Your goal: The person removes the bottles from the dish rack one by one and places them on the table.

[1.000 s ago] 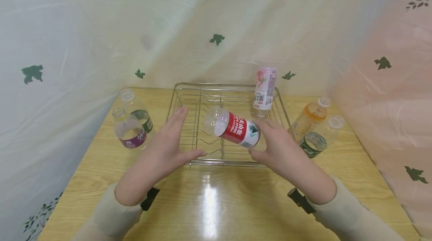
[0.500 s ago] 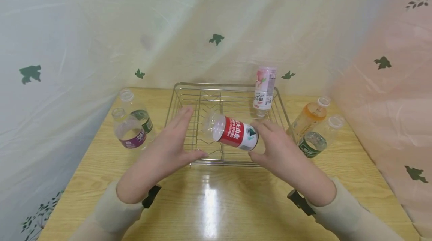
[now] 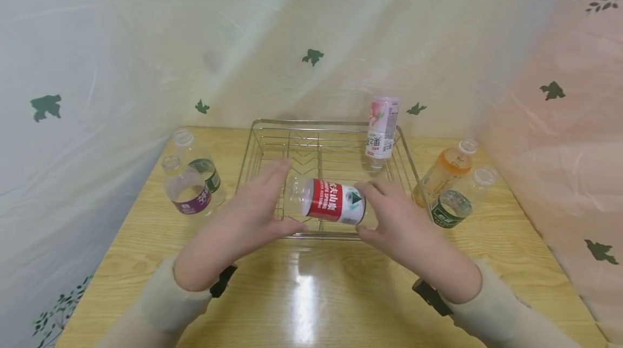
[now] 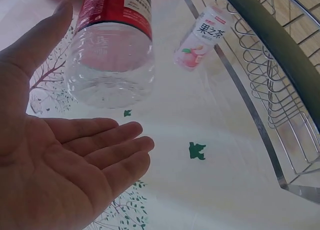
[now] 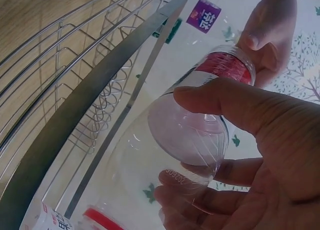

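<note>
A clear plastic bottle [image 3: 336,203] with a red and white label lies almost level above the wire rack [image 3: 336,122]. My right hand [image 3: 404,223] grips it around its clear upper part, with thumb and fingers on opposite sides. A red cap [image 5: 102,219] shows at the bottle's end in the right wrist view. My left hand [image 3: 248,210] is beside the base end, fingers straight and thumb spread apart. The bottle's clear base [image 4: 110,75] faces that palm in the left wrist view; whether they touch I cannot tell.
In the rack's far right corner a pink-labelled bottle [image 3: 382,129] stands upside down. To the left are a purple-labelled bottle [image 3: 192,199] and a green-labelled bottle [image 3: 206,172]. An orange bottle [image 3: 445,172] and another green-labelled bottle [image 3: 452,209] stand right, on the wooden table [image 3: 511,261].
The red-labelled bottle has moved left and nearer, and turned more level, in my right hand's grip. My left hand has shifted right toward its base.
</note>
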Tool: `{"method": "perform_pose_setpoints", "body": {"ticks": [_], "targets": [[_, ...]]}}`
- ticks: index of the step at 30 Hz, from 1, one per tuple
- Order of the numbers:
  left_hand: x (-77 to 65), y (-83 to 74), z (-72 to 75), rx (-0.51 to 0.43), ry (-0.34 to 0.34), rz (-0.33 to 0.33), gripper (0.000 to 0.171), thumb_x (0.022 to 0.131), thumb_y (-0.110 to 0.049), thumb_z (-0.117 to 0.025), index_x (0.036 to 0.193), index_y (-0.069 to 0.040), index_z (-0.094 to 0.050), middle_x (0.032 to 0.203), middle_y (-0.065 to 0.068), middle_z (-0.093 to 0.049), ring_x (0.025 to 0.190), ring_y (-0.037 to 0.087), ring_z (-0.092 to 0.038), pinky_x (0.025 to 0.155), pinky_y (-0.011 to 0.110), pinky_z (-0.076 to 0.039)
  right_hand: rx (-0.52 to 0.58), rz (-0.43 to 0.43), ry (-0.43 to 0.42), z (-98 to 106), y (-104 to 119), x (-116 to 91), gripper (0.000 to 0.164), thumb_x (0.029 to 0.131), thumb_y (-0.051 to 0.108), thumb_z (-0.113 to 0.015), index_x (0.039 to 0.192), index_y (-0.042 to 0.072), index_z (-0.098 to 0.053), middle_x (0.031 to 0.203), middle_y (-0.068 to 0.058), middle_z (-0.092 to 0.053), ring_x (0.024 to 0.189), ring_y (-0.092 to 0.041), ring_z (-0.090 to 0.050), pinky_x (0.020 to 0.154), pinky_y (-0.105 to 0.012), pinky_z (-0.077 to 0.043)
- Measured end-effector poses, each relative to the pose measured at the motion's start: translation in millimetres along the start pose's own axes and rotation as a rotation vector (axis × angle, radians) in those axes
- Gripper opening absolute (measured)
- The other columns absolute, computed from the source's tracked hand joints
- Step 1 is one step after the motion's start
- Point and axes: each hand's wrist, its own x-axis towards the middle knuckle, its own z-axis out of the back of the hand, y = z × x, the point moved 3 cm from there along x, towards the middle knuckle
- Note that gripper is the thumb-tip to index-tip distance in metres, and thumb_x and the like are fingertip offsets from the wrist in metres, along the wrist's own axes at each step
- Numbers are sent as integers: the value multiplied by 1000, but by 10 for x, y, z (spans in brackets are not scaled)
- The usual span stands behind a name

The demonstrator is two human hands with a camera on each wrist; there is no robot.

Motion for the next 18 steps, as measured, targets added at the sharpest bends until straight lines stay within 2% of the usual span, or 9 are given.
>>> {"method": "perform_pose_setpoints", "body": {"ticks": [4, 10, 15, 18], "targets": [[22, -33, -25, 24, 24, -16, 114, 76, -45, -90, 159, -1, -26, 161, 18, -31, 145, 33, -32, 115, 49, -32, -11, 44, -20, -18, 25, -11, 71, 71, 13, -92, 133, -1, -61, 124, -13, -61, 115, -32, -54, 96, -50, -52], [51, -95, -99, 78, 78, -23, 107, 75, -40, -92, 155, 1, -34, 156, 19, -40, 139, 34, -43, 112, 47, -38, 3, 83, -15, -54, 73, -16, 70, 69, 10, -92, 132, -1, -62, 119, -11, -62, 112, -32, -53, 94, -49, -52], [63, -170, -180, 183, 101, -48, 94, 73, -37, -94, 145, 2, -48, 140, 15, -57, 119, 28, -60, 99, 40, -53, -4, 114, 3, -75, 131, -12, 69, 69, 9, -92, 131, 2, -63, 117, -9, -63, 112, -30, -53, 93, -47, -53], [70, -215, -227, 257, 97, -74, 88, 73, -38, -94, 139, 2, -52, 129, 12, -61, 108, 25, -62, 92, 38, -56, -13, 123, 11, -92, 171, -8, 69, 69, 10, -93, 131, 4, -64, 117, -8, -63, 111, -28, -54, 91, -45, -55]]}}
